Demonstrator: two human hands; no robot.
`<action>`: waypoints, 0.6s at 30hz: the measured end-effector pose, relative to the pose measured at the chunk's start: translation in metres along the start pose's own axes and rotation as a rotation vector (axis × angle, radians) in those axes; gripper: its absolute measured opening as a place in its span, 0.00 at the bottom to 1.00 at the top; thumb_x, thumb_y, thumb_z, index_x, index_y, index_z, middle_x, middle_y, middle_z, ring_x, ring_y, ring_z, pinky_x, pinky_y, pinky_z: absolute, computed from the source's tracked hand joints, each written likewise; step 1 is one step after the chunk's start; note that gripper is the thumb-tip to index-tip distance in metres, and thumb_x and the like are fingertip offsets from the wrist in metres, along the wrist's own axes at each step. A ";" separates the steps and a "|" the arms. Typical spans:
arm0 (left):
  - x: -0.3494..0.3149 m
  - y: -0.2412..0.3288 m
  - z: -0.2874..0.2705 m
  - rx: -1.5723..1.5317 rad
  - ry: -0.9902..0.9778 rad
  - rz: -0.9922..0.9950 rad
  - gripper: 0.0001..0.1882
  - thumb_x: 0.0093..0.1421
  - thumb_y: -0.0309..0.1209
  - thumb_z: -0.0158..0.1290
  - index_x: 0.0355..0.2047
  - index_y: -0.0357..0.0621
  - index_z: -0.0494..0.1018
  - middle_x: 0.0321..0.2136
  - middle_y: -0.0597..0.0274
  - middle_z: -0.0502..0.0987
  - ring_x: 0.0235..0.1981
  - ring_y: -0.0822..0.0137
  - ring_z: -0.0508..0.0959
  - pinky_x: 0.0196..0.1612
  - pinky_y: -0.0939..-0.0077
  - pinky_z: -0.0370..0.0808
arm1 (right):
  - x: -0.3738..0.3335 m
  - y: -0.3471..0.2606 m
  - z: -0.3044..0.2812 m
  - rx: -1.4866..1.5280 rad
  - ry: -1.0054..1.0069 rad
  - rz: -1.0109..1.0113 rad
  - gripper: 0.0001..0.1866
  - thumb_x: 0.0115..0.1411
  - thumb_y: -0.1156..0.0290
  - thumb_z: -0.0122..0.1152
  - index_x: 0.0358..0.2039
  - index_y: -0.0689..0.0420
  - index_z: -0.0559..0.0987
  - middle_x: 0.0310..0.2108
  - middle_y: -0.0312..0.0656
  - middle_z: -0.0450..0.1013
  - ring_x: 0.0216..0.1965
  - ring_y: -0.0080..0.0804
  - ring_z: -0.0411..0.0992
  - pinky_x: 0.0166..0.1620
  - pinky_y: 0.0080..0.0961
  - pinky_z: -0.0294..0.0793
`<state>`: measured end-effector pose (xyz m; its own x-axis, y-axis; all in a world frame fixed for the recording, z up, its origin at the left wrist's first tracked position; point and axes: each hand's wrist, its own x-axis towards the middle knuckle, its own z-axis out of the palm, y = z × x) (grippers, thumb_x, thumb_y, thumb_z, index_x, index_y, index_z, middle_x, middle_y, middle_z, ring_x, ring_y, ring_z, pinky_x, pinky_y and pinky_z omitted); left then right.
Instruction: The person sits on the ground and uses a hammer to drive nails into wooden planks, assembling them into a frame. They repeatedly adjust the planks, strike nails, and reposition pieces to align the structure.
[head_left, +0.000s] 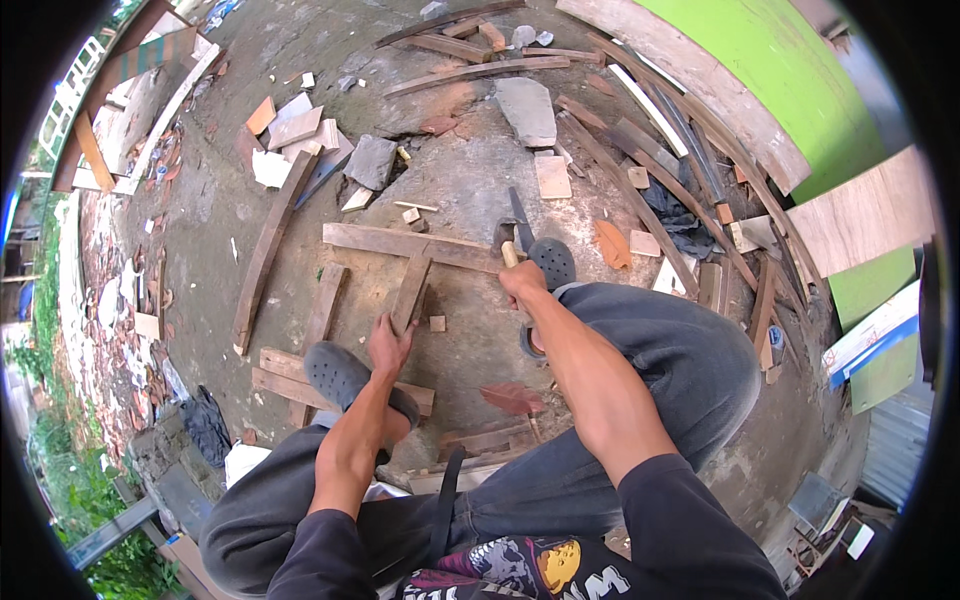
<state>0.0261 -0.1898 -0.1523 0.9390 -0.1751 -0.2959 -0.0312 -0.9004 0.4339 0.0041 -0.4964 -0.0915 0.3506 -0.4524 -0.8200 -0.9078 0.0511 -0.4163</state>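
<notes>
The left hand (390, 347) gripped a short wood block (409, 292), its far end at a long plank (375, 238); the right hand (524, 282) was closed around a hammer (510, 256) near the plank's right end.

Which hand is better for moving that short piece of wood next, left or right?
Probably the left hand: it holds the short piece of wood by its near end. The right hand is busy gripping a wooden-handled tool near the long plank's right end.
</notes>
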 end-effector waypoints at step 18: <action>0.054 0.039 0.035 0.064 0.054 0.042 0.28 0.56 0.48 0.62 0.47 0.37 0.74 0.46 0.46 0.75 0.49 0.45 0.74 0.51 0.54 0.73 | 0.065 -0.031 0.022 0.063 -0.145 -0.184 0.18 0.59 0.62 0.62 0.36 0.68 0.77 0.19 0.44 0.73 0.15 0.32 0.72 0.18 0.33 0.72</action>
<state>0.0635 -0.2484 -0.1816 0.9534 -0.1931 -0.2317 -0.0912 -0.9168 0.3888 0.0598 -0.5073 -0.1405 0.5421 -0.3271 -0.7741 -0.8110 0.0375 -0.5838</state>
